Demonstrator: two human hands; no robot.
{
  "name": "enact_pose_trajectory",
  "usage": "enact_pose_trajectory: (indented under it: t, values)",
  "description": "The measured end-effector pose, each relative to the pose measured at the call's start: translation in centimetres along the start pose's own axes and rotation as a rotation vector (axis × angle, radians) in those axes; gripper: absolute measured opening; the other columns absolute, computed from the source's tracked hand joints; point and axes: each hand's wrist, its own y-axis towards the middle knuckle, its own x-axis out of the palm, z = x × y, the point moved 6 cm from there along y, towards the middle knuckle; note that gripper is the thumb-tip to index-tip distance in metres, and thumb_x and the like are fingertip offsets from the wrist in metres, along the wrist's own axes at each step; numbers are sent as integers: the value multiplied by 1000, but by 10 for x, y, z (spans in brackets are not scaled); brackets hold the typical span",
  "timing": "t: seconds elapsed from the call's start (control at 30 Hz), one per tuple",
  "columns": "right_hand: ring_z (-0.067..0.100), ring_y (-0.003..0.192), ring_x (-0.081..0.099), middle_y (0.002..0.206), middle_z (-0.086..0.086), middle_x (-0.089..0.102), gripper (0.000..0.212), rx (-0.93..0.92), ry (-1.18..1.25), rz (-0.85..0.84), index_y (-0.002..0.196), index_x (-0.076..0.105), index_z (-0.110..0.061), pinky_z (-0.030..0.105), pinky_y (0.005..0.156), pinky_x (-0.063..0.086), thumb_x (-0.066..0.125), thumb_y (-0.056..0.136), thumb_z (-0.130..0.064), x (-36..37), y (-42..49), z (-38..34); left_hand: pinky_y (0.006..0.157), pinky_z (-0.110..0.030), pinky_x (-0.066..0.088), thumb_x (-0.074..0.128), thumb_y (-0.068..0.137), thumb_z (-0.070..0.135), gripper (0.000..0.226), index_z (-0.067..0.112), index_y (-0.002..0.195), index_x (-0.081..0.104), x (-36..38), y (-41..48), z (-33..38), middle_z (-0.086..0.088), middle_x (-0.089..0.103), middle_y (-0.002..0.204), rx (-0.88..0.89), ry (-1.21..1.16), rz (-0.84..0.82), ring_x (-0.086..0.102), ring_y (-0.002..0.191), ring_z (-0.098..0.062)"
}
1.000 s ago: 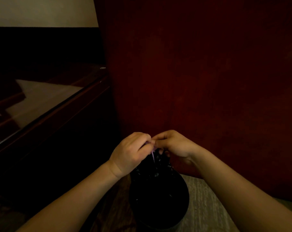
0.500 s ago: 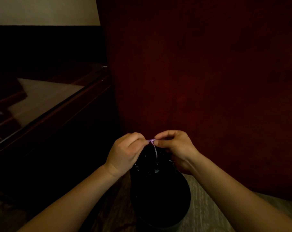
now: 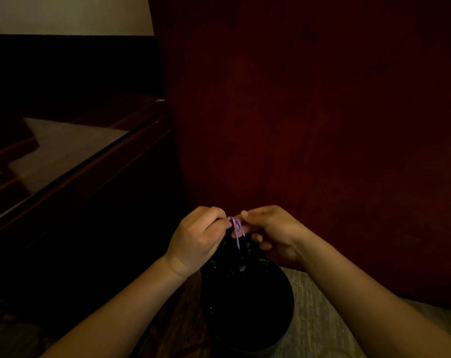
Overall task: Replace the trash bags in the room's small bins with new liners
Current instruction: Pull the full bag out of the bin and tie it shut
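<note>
A small round black bin (image 3: 247, 332) stands on the floor at the bottom middle of the view. A black trash bag (image 3: 241, 264) is gathered up out of it into a bunch. Its thin purple drawstring (image 3: 236, 227) runs between my two hands just above the bunch. My left hand (image 3: 198, 239) pinches one end of the string, fingers closed. My right hand (image 3: 273, 231) holds the other end, with the string looped by its fingertips. The bag's lower part is lost in the dark inside the bin.
A dark red panel (image 3: 322, 125) rises right behind the bin. To the left runs a dark wooden desk with a glossy top (image 3: 64, 151). Pale patterned carpet (image 3: 322, 319) shows to the right of the bin.
My hands have drawn slightly apart and the purple drawstring, hidden between my fingers a second ago, now shows as a loop hanging down over the bunched bag.
</note>
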Motion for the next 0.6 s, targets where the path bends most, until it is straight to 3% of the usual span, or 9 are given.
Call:
enact_pose_trajectory:
  t: [0.2, 0.3, 0.47, 0.6]
  values:
    - [8, 49, 39, 67, 3, 64, 22, -55, -11, 11, 107, 72, 3, 21, 43, 24, 69, 89, -10, 4, -3, -3, 76, -34, 52, 59, 97, 8, 19, 1, 88, 74, 2, -1, 10, -13, 68, 86, 118, 19, -13, 64, 77, -25]
    - [11, 53, 49, 70, 7, 65, 18, -164, -22, 101, 97, 74, 1, 23, 46, 35, 78, 80, -3, 1, -4, -7, 76, -34, 53, 58, 96, 8, 19, 0, 89, 73, -1, -1, 10, -13, 68, 86, 104, 19, 4, 64, 77, -24]
    - [6, 66, 67, 76, 3, 74, 18, -463, -296, 176, 82, 76, -11, 19, 64, 54, 81, 73, 5, -5, -8, -26, 67, -33, 53, 54, 100, 15, 27, 2, 87, 73, -1, -2, 1, -9, 68, 89, -8, -30, -2, 63, 75, -23]
    - [21, 72, 69, 83, 19, 75, 13, -415, -179, 196, 80, 76, -5, 29, 70, 57, 81, 72, 5, -13, -9, -21, 67, -33, 55, 55, 98, 13, 22, 2, 88, 73, 2, -7, -2, -7, 68, 91, -76, -90, 2, 65, 77, -21]
